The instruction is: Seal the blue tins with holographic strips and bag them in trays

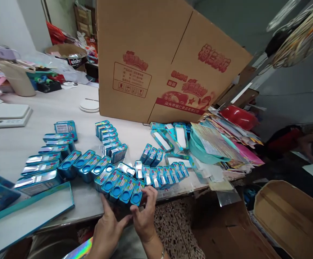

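Several small blue tins (124, 189) with round recessed ends stand side by side in a row at the table's front edge. My left hand (108, 225) is at the near left side of this row, its index finger stretched up beside the tins and its thumb spread to the right. At the row's right end, my right hand (146, 212) has its thumb at the front and its fingers along the side of the last tin (136, 193). The undersides of the tins and some fingertips are hidden. More blue tins (166, 175) form a line to the right, and others (40, 167) stand to the left.
A long open blue tray (32, 219) with a white inside lies at front left. Behind stands a large cardboard carton (156, 43). Empty blue display boxes (169, 138) and a teal basin (199, 147) under papers are on the right. A white scale (7, 115) sits far left.
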A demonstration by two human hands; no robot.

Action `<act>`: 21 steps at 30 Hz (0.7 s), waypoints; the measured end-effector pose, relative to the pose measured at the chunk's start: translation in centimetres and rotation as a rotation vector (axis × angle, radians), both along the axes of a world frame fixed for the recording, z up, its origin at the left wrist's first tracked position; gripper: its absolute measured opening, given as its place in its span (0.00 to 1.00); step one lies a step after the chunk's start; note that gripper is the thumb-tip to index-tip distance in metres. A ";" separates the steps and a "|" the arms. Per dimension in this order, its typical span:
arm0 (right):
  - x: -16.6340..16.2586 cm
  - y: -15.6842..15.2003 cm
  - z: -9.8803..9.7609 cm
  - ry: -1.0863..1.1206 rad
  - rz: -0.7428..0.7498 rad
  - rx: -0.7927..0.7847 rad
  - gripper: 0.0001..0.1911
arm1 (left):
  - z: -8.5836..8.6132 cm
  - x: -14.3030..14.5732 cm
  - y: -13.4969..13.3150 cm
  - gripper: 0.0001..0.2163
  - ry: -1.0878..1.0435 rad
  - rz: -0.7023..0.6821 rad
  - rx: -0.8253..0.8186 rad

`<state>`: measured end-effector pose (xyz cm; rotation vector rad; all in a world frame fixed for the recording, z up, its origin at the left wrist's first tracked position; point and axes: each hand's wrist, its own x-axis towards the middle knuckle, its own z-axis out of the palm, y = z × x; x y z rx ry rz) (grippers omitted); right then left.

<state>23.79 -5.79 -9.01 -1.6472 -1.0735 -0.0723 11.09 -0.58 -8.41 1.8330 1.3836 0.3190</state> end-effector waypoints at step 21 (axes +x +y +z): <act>-3.5 14.2 10.9 -0.828 0.407 -0.742 0.60 | -2.4 -0.4 0.6 0.53 -0.356 0.071 -0.063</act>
